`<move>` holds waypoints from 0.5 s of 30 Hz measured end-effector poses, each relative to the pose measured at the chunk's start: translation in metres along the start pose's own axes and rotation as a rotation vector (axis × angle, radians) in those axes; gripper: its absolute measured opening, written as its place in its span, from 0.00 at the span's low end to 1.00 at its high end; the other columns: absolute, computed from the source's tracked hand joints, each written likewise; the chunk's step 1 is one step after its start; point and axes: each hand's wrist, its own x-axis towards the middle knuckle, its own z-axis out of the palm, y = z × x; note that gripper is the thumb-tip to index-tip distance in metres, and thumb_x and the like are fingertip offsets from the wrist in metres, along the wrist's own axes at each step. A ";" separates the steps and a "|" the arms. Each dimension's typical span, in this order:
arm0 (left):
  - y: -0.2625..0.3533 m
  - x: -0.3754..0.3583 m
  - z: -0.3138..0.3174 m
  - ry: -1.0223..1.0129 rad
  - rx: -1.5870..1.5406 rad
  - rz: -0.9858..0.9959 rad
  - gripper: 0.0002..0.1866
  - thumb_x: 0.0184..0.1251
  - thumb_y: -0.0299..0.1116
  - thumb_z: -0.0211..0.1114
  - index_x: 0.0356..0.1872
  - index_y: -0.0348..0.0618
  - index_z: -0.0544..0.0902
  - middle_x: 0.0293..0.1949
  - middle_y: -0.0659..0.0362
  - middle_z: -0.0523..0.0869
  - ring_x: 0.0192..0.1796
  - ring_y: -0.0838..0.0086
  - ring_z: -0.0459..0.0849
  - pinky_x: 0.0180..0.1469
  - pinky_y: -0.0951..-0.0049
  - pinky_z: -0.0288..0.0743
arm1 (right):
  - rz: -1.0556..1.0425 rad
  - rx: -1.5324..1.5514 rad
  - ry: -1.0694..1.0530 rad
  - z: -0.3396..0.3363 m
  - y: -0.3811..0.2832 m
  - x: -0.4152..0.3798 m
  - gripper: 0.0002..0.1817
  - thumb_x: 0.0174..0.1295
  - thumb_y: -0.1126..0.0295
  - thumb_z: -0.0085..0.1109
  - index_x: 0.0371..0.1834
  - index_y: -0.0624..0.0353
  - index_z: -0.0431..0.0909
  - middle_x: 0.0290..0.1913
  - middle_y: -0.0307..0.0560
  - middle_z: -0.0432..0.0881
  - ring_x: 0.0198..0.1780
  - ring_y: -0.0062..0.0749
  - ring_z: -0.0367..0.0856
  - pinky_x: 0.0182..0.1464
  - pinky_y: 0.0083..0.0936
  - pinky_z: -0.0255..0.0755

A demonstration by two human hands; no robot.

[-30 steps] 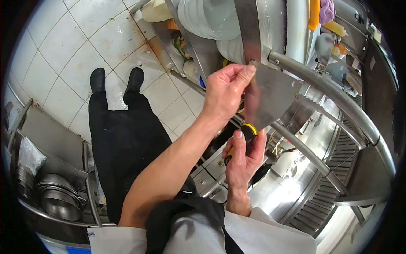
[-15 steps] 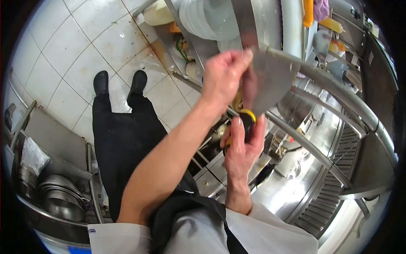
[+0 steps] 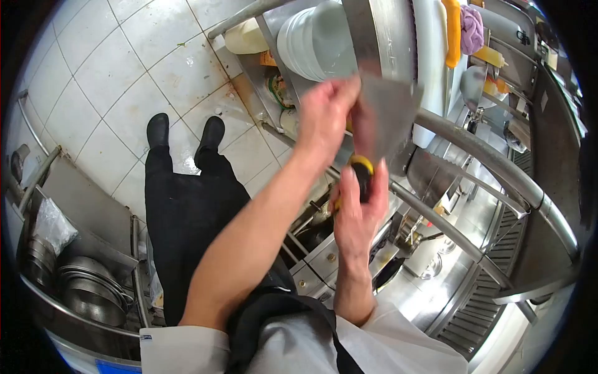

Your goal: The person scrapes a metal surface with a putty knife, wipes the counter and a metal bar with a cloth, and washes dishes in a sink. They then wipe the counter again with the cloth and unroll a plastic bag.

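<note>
A scraper point(image 3: 387, 115) with a wide metal blade and a black and yellow handle is held up in front of me, its blade slightly blurred. My right hand point(image 3: 359, 209) wraps around the handle, thumb and fingers on either side of it. At the blade's far left corner, my left hand point(image 3: 327, 115) is closed in a pinch, the fingertips against the edge. Part of the handle is hidden within my right palm.
Metal rails point(image 3: 448, 227) run beside my hands. White bowls point(image 3: 317, 40) sit on a shelf ahead, near an orange-handled tool point(image 3: 453, 37) and a purple cloth point(image 3: 471, 28). Metal pans point(image 3: 93, 299) are stacked at lower left. White tiles point(image 3: 106, 81) cover the floor.
The camera view has shifted a little. The scraper's blade has tilted and appears narrower and further left; both hands keep their hold on it.
</note>
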 end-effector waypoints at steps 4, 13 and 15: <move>0.077 0.055 0.005 -0.134 0.143 0.287 0.15 0.67 0.43 0.67 0.30 0.39 0.84 0.25 0.64 0.82 0.30 0.81 0.76 0.36 0.76 0.71 | -0.187 0.117 -0.104 0.044 -0.038 0.040 0.27 0.69 0.74 0.55 0.71 0.60 0.64 0.42 0.37 0.76 0.35 0.13 0.69 0.36 0.14 0.67; 0.062 -0.002 -0.060 0.122 0.940 0.129 0.20 0.56 0.40 0.69 0.44 0.35 0.84 0.37 0.50 0.89 0.41 0.64 0.88 0.46 0.68 0.79 | -0.279 -0.027 -0.098 0.019 -0.033 0.028 0.26 0.66 0.76 0.54 0.69 0.65 0.66 0.46 0.48 0.80 0.45 0.29 0.79 0.47 0.27 0.73; 0.076 -0.004 -0.068 0.098 0.983 0.147 0.20 0.56 0.40 0.69 0.45 0.36 0.83 0.37 0.50 0.89 0.41 0.63 0.88 0.47 0.67 0.79 | -0.545 0.131 -0.162 0.062 -0.080 0.069 0.26 0.64 0.76 0.54 0.67 0.67 0.67 0.51 0.58 0.81 0.52 0.41 0.80 0.54 0.34 0.72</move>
